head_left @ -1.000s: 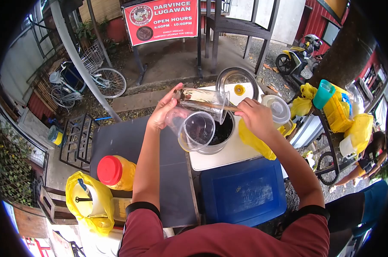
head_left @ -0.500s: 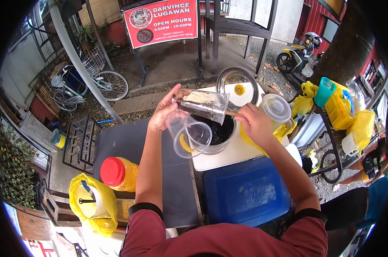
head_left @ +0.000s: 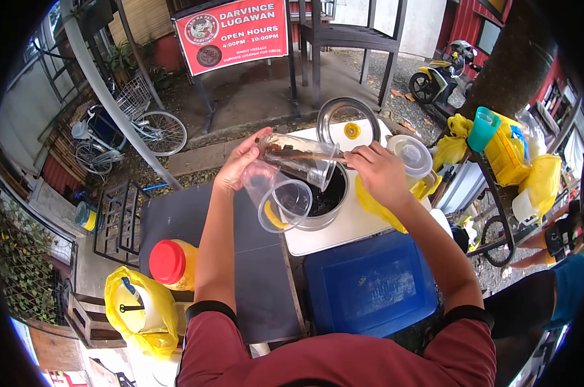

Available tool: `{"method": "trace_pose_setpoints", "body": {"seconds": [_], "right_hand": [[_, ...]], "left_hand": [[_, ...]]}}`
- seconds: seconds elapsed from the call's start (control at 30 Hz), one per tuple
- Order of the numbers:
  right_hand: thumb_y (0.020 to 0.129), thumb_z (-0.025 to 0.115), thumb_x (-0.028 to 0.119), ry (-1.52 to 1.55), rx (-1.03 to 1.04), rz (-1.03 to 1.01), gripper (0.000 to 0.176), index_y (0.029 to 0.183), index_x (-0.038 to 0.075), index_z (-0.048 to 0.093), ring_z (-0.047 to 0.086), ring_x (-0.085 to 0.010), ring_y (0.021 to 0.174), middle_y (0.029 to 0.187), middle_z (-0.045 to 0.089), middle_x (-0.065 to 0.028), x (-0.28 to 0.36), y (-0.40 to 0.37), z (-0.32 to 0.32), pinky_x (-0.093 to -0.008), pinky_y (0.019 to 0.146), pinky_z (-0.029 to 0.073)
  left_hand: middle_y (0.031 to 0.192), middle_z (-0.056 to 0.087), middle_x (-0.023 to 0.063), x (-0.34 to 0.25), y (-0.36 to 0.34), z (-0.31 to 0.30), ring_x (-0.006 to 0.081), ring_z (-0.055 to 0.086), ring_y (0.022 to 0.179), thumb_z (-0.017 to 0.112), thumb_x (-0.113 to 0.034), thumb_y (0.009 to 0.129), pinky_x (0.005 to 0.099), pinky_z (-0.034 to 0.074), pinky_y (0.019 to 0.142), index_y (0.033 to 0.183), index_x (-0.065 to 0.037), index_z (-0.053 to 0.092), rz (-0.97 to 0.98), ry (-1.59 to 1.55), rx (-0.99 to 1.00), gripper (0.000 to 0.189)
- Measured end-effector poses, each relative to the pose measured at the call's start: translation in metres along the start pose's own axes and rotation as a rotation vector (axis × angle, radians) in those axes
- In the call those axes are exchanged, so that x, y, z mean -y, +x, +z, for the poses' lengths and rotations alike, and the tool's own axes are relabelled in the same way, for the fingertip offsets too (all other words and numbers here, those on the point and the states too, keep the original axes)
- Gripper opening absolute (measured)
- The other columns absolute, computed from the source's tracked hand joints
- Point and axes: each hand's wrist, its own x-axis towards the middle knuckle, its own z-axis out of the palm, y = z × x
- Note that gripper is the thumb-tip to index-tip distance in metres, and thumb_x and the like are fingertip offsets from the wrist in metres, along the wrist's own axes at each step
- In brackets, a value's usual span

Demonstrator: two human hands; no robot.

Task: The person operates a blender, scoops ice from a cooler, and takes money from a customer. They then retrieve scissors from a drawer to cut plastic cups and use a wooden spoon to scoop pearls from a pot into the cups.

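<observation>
My left hand (head_left: 239,162) holds two clear plastic cups. The upper cup (head_left: 305,149) lies tilted on its side with its mouth to the right and dark bits inside. The lower cup (head_left: 285,200) points its open mouth down toward the right. My right hand (head_left: 376,169) grips the handle of a spoon-like utensil (head_left: 338,156), which reaches into the upper cup. Beneath the cups stands a round metal pot (head_left: 330,203) of dark contents, partly hidden by them. Behind it is a round glass lid (head_left: 348,106) with a yellow knob.
The pot stands on a white board (head_left: 298,242). A blue lidded bin (head_left: 369,284) is nearer me. A red-lidded jar (head_left: 169,261) and a yellow-bagged container (head_left: 140,306) are at left. A clear-lidded tub (head_left: 411,156) stands at right. A person's legs (head_left: 534,251) show far right.
The utensil has moved deeper into the upper cup, where dark bits now show in place of a pale patch. The view has shifted slightly.
</observation>
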Motion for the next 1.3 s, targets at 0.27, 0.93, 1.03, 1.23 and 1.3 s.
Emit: {"method": "trace_pose_setpoints", "body": {"seconds": [0.27, 0.93, 1.03, 1.23, 1.3], "right_hand": [[0.077, 0.064, 0.004, 0.021, -0.108, 0.225, 0.015, 0.090, 0.010, 0.062, 0.058, -0.0253, 0.078, 0.087, 0.061, -0.0037, 0.025, -0.017, 0.029, -0.0367, 0.064, 0.048], [0.072, 0.063, 0.007, -0.077, 0.080, -0.132, 0.016, 0.086, 0.013, 0.066, 0.054, -0.0154, 0.084, 0.097, 0.062, 0.0090, -0.020, -0.006, 0.008, -0.0299, 0.067, 0.048], [0.072, 0.062, 0.009, -0.207, 0.029, -0.158, 0.018, 0.089, 0.014, 0.065, 0.053, -0.0151, 0.086, 0.097, 0.060, 0.0086, -0.023, -0.015, 0.003, -0.0293, 0.066, 0.046], [0.071, 0.061, 0.011, -0.221, -0.061, -0.176, 0.018, 0.088, 0.012, 0.065, 0.052, -0.0155, 0.084, 0.098, 0.060, 0.0056, -0.018, -0.023, 0.024, -0.0287, 0.067, 0.044], [0.072, 0.062, 0.009, -0.212, -0.045, -0.195, 0.016, 0.087, 0.011, 0.065, 0.053, -0.0158, 0.082, 0.097, 0.061, 0.0051, -0.019, -0.024, 0.024, -0.0292, 0.067, 0.043]], "left_hand": [[0.124, 0.053, 0.0206, 0.029, 0.006, 0.003, 0.0365, 0.067, 0.087, 0.061, -0.045, 0.089, 0.0387, 0.059, 0.066, 0.142, -0.013, 0.031, 0.039, -0.039, -0.140, 0.069], [0.123, 0.054, 0.0173, -0.001, 0.007, 0.014, 0.0287, 0.069, 0.079, 0.053, -0.044, 0.095, 0.0355, 0.056, 0.060, 0.134, -0.014, 0.039, -0.188, 0.328, -0.150, 0.052], [0.120, 0.055, 0.0164, -0.010, 0.006, 0.012, 0.0276, 0.069, 0.077, 0.053, -0.046, 0.094, 0.0357, 0.056, 0.060, 0.131, -0.013, 0.041, -0.254, 0.365, -0.200, 0.051], [0.104, 0.059, 0.0182, -0.016, 0.015, 0.024, 0.0257, 0.069, 0.072, 0.051, -0.055, 0.092, 0.0371, 0.056, 0.058, 0.124, -0.013, 0.044, -0.414, 0.521, -0.227, 0.054], [0.102, 0.059, 0.0196, -0.021, 0.018, 0.023, 0.0260, 0.069, 0.071, 0.049, -0.058, 0.091, 0.0382, 0.057, 0.058, 0.123, -0.012, 0.043, -0.459, 0.573, -0.258, 0.056]]}}
